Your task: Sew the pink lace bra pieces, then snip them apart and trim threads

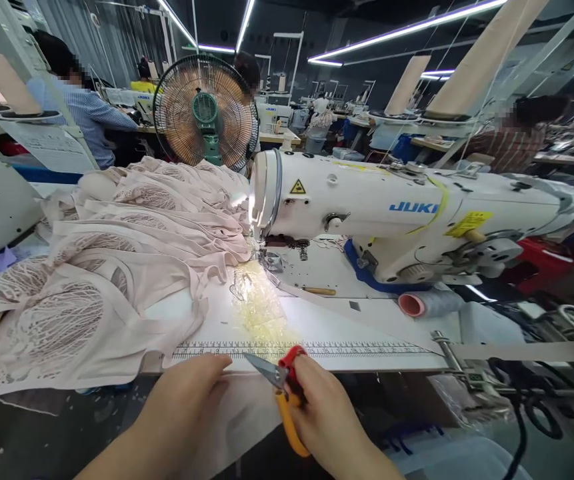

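My right hand (324, 407) is closed round a pair of scissors (273, 372) with one red and one orange handle. The blades point left, slightly apart, over the front edge of the table. Just left of the tips is my left hand (184, 387), its thumb pressed on a pale pink fabric piece (244, 413) that hangs below the edge. The left fingers are mostly hidden under that hand. A large heap of pale pink garments with lace panels (79, 317) lies on the left. The sewing machine (357, 200) stands behind, its needle area above the table.
A printed ruler strip (347, 349) runs along the table's front edge (387, 363). Yellowish clear tape (259, 300) covers part of the tabletop. A grey thread cone (431, 304) lies at the right, near a metal tape guide (449, 353). A fan (204, 110) and co-workers are beyond.
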The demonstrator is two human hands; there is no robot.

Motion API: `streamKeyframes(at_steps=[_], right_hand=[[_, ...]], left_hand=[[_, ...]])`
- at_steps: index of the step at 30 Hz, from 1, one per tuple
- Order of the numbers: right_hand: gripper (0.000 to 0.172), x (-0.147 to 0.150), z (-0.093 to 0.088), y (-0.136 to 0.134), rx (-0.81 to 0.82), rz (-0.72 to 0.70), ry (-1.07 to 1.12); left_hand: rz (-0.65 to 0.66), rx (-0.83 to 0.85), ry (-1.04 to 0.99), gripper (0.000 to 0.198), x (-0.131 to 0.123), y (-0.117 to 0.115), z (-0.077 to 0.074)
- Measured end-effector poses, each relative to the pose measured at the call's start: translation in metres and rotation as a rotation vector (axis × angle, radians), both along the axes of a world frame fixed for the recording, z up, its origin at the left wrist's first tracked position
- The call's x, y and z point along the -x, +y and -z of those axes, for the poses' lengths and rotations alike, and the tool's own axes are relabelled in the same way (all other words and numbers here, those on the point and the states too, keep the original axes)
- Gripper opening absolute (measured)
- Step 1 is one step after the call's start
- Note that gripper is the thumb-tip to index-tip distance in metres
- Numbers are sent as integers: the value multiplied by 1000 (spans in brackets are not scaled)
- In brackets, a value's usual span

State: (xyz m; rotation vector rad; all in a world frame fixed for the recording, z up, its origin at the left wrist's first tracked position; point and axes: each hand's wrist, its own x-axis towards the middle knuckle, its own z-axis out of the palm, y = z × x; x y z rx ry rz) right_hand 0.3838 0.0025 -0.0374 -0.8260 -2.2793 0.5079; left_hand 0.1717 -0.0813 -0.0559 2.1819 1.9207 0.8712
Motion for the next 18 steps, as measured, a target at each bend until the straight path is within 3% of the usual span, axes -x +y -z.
streamKeyframes(at_steps=[5,14,16,18], right_hand=[[18,26,3,16,-193,25,-137],[18,46,18,18,-301,26,-153],[18,45,21,17,-271,3,-159],[19,41,24,17,-249,-12,-181]], left_hand=[[-31,-81,173,25,13,19,1],[-144,-120,144,22,32,7,4],[-90,-240,150,21,35,4,5],[48,-349,152,22,39,2,7]])
